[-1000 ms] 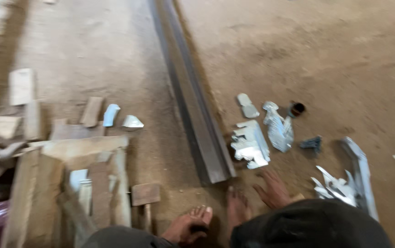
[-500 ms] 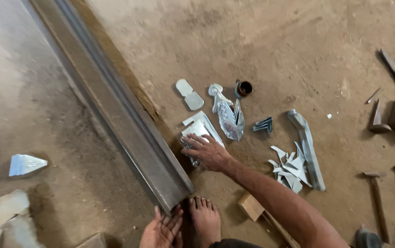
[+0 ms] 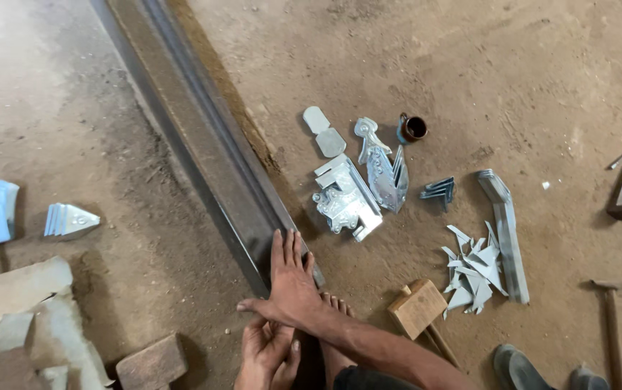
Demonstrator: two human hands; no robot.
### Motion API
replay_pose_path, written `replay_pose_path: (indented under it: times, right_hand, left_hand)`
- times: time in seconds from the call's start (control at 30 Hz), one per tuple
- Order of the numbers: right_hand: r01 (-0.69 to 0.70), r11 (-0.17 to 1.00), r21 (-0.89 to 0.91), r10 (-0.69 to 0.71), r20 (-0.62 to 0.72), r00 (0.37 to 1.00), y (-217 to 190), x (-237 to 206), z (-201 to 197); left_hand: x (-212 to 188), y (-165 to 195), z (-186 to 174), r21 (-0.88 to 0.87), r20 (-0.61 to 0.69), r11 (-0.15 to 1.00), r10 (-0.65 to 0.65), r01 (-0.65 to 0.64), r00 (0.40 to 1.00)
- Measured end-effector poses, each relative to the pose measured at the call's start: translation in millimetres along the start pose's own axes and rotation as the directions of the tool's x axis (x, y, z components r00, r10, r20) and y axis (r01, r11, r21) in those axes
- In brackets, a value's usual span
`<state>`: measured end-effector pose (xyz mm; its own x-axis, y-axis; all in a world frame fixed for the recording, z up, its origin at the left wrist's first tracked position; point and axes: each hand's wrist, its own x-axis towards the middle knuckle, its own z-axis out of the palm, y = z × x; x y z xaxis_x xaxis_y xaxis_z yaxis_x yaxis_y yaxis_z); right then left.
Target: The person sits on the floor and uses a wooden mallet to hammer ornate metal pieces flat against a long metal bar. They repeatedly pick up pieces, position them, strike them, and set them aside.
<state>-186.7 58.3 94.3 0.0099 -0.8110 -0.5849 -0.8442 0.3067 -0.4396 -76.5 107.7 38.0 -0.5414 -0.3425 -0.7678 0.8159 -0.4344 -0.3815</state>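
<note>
Two hands (image 3: 282, 318) on steel beam (image 3: 210, 159), brown cup (image 3: 413, 128)

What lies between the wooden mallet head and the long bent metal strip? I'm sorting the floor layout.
In the head view, a pile of pointed sheet-metal offcuts lies between the wooden mallet head and the long bent metal strip, on the dirt floor.

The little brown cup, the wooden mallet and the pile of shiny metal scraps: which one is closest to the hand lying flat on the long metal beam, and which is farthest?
Measured from the right hand on the beam in the head view:
1. Wooden mallet: nearest, just to the hand's right.
2. Shiny metal scraps: farther right, past the mallet.
3. Brown cup: farthest, up and to the right on the dirt floor.
</note>
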Motion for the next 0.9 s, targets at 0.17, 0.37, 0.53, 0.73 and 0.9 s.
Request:
replay_pose_path:
  times: [0.17, 0.37, 0.53, 0.73, 0.9]
  right_hand:
    - [0.002, 0.997, -0.077, -0.011, -0.107, 0.994, 8.3, 9.7, 17.0]
    - [0.18, 0.984, -0.01, -0.18, -0.078, 0.981, 35.7, 18.0, -0.4]
    - [0.219, 0.887, 0.407, -0.238, -0.006, 0.971, 80.9, 22.6, -36.7]
    - [0.038, 0.736, 0.676, 0.133, -0.199, 0.971, 120.7, -1.7, -16.1]
    - [0.133, 0.728, 0.673, 0.186, -0.38, 0.906, 138.6, -0.5, 8.7]
  left_hand:
    - [1.0, -11.5, -3.0, 0.01, -0.067, 0.998, 0.057, -0.056, 0.996]
    - [9.2, -19.4, -16.6, 0.041, 0.151, 0.997, 0.057, -0.064, 0.987]
    - [7.8, -38.0, -24.4, 0.224, 0.075, 0.965, 0.123, -0.137, 0.99]
    - [5.7, -37.7, 5.4, 0.824, -0.049, 0.546, 0.331, -0.149, 0.942]
    - [41.1, -44.1, 21.4, 0.806, 0.343, 0.32, 0.434, -0.498, 0.833]
